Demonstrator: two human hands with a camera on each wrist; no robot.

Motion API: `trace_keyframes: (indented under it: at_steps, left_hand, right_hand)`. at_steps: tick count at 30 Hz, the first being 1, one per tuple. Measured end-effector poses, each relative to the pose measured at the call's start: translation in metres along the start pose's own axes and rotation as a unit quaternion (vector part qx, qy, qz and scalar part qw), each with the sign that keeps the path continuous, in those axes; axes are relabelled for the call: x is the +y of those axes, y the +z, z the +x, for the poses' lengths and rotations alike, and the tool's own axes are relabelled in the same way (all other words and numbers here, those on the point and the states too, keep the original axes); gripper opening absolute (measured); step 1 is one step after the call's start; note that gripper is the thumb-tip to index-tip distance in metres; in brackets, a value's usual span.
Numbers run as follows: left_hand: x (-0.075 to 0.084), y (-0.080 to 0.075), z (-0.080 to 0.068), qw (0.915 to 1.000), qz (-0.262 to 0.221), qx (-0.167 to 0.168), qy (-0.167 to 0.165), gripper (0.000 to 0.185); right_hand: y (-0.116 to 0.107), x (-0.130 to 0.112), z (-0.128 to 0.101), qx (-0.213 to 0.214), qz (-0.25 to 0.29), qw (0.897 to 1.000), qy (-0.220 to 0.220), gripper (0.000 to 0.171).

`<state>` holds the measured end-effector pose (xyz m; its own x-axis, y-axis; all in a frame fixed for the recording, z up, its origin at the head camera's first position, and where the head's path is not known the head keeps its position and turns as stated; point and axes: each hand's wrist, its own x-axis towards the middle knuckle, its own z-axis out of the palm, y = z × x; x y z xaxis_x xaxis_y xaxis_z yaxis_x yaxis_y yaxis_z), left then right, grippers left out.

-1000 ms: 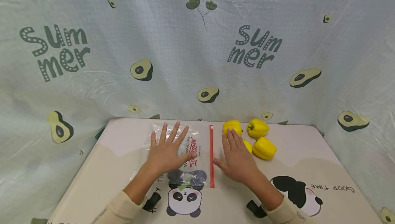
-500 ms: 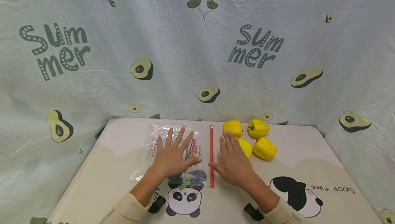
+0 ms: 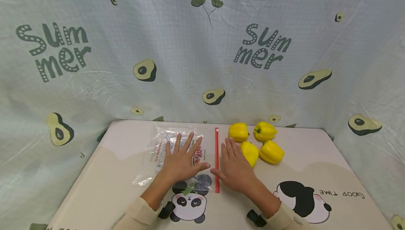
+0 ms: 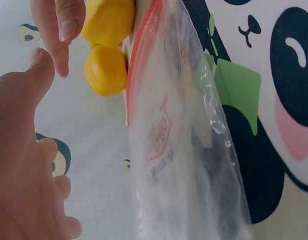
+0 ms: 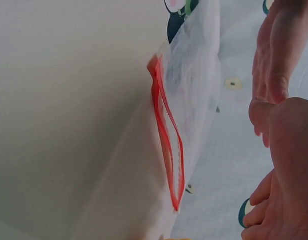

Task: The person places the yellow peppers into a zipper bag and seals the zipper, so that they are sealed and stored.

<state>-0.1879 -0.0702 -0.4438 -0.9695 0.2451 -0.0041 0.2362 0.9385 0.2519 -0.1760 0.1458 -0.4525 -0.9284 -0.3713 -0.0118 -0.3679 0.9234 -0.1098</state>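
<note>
A clear zip bag [image 3: 207, 145] with red print lies flat on the table, its red zip strip [image 3: 217, 149] along the right side. My left hand [image 3: 180, 163] is over the bag, fingers spread and straight, holding nothing. To the right of the strip is my right hand [image 3: 236, 170], its fingers straight and close together, with nothing in it. Its thumb overlaps the strip in the head view. The right wrist view shows the bag's red mouth [image 5: 156, 100] with its two edges parted. Several yellow bell peppers [image 3: 271, 152] sit beyond my right hand; the nearest pepper [image 3: 250, 153] is beside its fingers.
The pale table [image 3: 117, 170] has a printed panda [image 3: 190, 205] near the front and a printed dog [image 3: 297, 198] at the right. A curtain [image 3: 177, 40] with avocado prints rises behind the table's back edge. Dark wrist-worn devices [image 3: 256, 218] show below the hands.
My left hand has moved right and toward me over the bag. My right hand has shifted left, bringing the thumbs closer together and uncovering more of the nearest pepper. The bag and peppers stay put.
</note>
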Motion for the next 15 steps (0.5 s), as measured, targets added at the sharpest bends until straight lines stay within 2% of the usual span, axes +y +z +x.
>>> trace_keyframes:
  at_steps: [15]
  left_hand:
    - [0.003,0.015,0.002,0.9987,0.001,-0.048,-0.020,0.101]
  right_hand:
    - [0.015,0.001,0.002,-0.009,-0.001,1.000,-0.005,0.098]
